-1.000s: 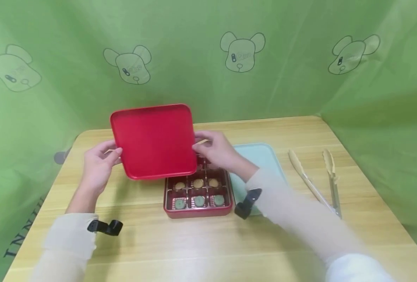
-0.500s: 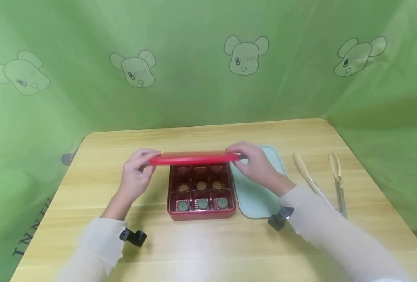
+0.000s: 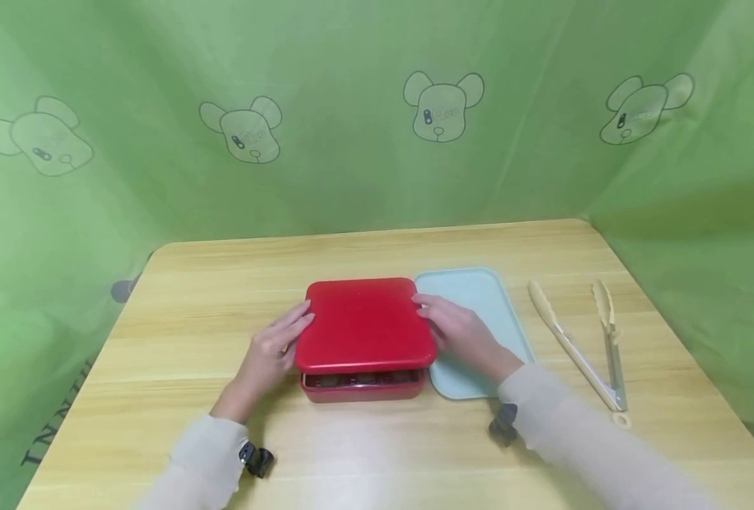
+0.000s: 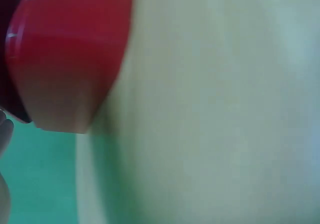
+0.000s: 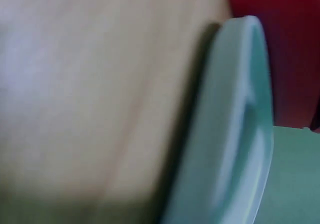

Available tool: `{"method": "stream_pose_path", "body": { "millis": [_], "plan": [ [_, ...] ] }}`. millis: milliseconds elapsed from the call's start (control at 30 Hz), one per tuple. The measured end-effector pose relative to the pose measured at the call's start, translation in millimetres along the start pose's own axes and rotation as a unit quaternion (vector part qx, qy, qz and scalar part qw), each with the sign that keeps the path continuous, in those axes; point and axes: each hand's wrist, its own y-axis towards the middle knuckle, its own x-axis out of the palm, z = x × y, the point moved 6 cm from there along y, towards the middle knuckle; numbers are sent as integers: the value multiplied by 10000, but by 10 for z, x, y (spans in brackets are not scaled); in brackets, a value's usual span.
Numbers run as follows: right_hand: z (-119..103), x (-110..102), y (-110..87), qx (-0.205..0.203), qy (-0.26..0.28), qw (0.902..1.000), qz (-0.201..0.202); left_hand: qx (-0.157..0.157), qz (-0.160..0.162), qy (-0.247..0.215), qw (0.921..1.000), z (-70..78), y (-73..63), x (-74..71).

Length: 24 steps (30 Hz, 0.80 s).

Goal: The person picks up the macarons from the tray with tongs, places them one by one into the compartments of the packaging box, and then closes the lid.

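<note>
A red lid [image 3: 366, 322] lies over the red box [image 3: 363, 394], its front edge raised so that a dark gap shows above the box's front wall. Through that gap a little of the box's contents is visible; the rest is covered. My left hand [image 3: 271, 354] grips the lid's left edge with the fingertips on its top. On the opposite edge my right hand [image 3: 463, 333] holds the lid, fingertips on the upper surface and thumb hidden. In the left wrist view the box's red side wall [image 4: 70, 49] stands close by, with fingertips [image 4: 4, 134] at the left border.
A pale blue tray [image 3: 466, 283] lies directly right of the box, partly under my right hand. Farther right are open tongs [image 3: 584, 365] with cream tips. A green curtain [image 3: 351, 184] with bear-like drawings surrounds the wooden table [image 3: 192, 304].
Both hands have carried the red lid from the left, where it was tilted up, over to the box and lowered it there. The compartments with small round pieces are now mostly covered.
</note>
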Motion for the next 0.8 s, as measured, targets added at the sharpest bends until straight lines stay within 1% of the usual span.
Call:
{"method": "stream_pose_path", "body": {
  "millis": [67, 167, 300, 400, 567, 800],
  "plan": [
    [-30, 32, -27, -70, -1, 9999, -144, -79, -99, 117, 9999, -1, -62, 41],
    [-53, 94, -66, -128, -8, 9994, -327, -121, -147, 256, 9995, -5, -130, 86],
    [-65, 167, -90, -120, -88, 9985, -530, -274, -225, 377, 9987, -19, -167, 103],
    [-71, 198, -109, -71, -112, 9978, -656, -495, -411, 433, 9970, -40, -185, 117],
    [-67, 215, -118, -27, -115, 9975, -700, -856, -855, 548, 9911, -65, -200, 141],
    [-29, 226, -98, 46, -100, 9979, -633, -1338, -1269, 524, 9815, -82, -160, 134]
  ]
}}
